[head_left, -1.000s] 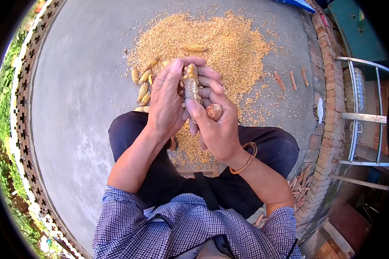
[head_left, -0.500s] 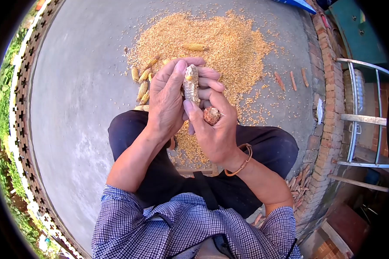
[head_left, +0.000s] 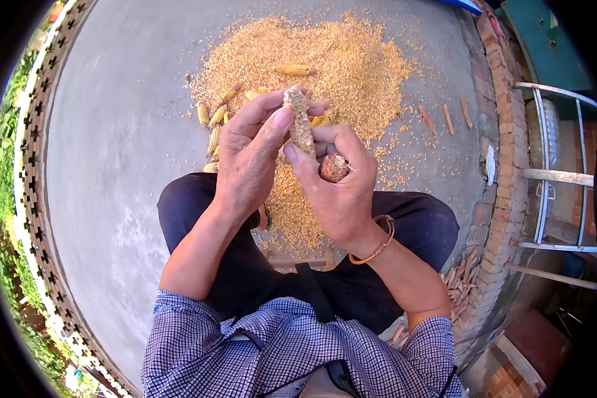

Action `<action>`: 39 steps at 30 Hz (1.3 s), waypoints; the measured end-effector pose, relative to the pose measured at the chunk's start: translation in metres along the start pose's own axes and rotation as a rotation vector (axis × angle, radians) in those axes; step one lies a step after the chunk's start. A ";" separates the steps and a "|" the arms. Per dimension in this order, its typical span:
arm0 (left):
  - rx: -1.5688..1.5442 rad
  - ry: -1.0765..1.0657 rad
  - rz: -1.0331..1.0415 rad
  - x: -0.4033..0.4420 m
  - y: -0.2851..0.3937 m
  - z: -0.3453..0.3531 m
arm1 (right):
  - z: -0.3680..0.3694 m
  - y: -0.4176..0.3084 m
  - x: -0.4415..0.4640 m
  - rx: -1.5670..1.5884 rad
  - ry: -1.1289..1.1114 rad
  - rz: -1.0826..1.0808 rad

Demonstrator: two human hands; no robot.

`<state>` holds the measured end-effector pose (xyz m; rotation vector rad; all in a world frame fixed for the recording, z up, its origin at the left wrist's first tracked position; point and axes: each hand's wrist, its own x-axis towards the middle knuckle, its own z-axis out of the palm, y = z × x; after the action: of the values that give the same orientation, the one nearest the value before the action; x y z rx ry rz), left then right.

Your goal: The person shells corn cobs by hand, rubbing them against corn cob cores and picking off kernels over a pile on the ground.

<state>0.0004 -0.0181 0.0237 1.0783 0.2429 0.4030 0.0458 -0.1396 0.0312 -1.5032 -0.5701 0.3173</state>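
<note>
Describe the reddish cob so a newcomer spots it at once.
Below the big kernel pile, find the right grip, just above a bracelet. It holds the reddish cob. Colour sets that apart from the paler cob alongside, which the left grip holds.

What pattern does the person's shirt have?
The shirt has a blue-and-white check, seen best in the head view.

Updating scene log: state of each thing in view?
Left hand: closed on pale cob
Right hand: closed on pale cob and reddish cob
Pale cob: looks stripped, slightly tilted
Reddish cob: one end showing
Kernels: loose, heaped and scattered
Corn ears: kernels on, lying down
Bracelet: worn on wrist
</note>
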 end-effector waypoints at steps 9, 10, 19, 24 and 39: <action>-0.032 -0.001 -0.058 -0.002 -0.002 -0.011 | 0.005 0.004 0.002 -0.055 -0.012 -0.161; -0.088 -0.006 -0.061 -0.002 -0.002 -0.010 | 0.004 0.005 0.002 -0.046 -0.018 -0.150; 0.009 -0.006 -0.027 -0.004 0.002 -0.010 | 0.002 0.007 0.002 -0.027 -0.058 -0.095; 0.112 0.031 0.029 -0.003 -0.002 -0.011 | 0.001 0.013 0.001 -0.100 -0.068 -0.176; -0.040 -0.017 -0.042 -0.005 0.005 -0.019 | -0.001 0.004 0.003 0.077 -0.142 0.057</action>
<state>-0.0123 -0.0031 0.0196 1.0351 0.2414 0.3596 0.0494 -0.1383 0.0281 -1.4318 -0.6211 0.4883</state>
